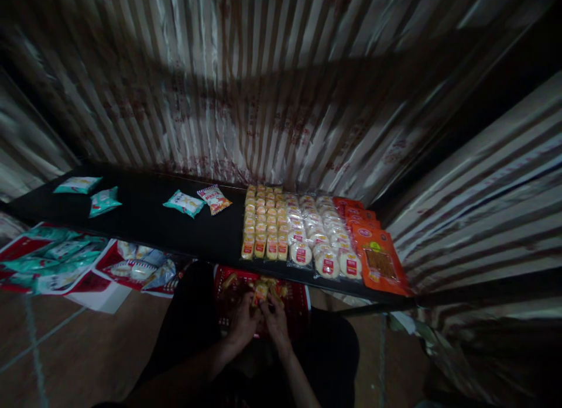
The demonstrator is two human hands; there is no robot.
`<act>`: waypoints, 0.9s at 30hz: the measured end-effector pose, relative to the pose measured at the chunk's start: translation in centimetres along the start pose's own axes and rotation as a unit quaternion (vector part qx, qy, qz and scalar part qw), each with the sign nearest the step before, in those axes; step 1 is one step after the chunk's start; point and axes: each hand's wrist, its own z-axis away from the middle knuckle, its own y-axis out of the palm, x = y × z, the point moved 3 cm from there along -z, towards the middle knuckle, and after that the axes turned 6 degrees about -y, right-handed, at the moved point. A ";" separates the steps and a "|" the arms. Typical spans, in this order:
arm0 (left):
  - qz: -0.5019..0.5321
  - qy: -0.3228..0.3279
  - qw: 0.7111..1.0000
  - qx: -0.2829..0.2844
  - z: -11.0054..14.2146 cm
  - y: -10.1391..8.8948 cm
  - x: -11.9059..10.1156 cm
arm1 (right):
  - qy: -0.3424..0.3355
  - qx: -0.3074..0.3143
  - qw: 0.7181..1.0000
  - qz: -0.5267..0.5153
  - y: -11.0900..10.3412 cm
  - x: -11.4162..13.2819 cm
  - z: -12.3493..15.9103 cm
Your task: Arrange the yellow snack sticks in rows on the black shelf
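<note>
The left hand (pixel 242 327) and right hand (pixel 276 325) are staying close together, fingertips pinching a small, shiny yellow snack packet (pixel 260 293) above a red plastic basket (pixel 292 309) holding more packets. Beyond them, a black table (pixel 140 220) is carrying neat rows of wrapped snacks (pixel 294 226).

Table edge (pixel 219 263) ahead of hands (pixel 259 323), seemingly

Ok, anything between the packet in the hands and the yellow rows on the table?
Nothing visible. Only the black table's near edge lies between the yellow packet, held by the left hand and right hand, and the yellow-packet rows.
</note>
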 end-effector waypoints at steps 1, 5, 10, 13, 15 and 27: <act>0.010 0.002 1.000 -0.007 0.0 -0.2 0.0 | -0.002 -0.001 1.000 -0.006 -0.1 0.3 0.1; 0.064 0.032 0.997 -0.026 -0.2 -1.2 -0.4 | -0.024 0.014 0.999 -0.026 0.7 2.3 0.4; 0.104 0.051 0.989 -0.089 0.0 -3.3 -1.9 | -0.086 0.047 0.995 -0.003 2.4 6.0 0.3; 0.129 0.075 0.982 -0.117 0.1 -4.4 -3.2 | -0.151 0.058 0.983 0.083 2.9 8.7 0.1; 0.146 0.081 0.977 -0.131 -0.2 -5.2 -3.9 | -0.194 0.062 0.969 0.137 3.1 10.3 -0.2; 0.127 0.106 0.960 -0.228 -4.9 -11.6 -6.6 | -0.272 0.112 0.916 0.273 8.3 16.6 -4.1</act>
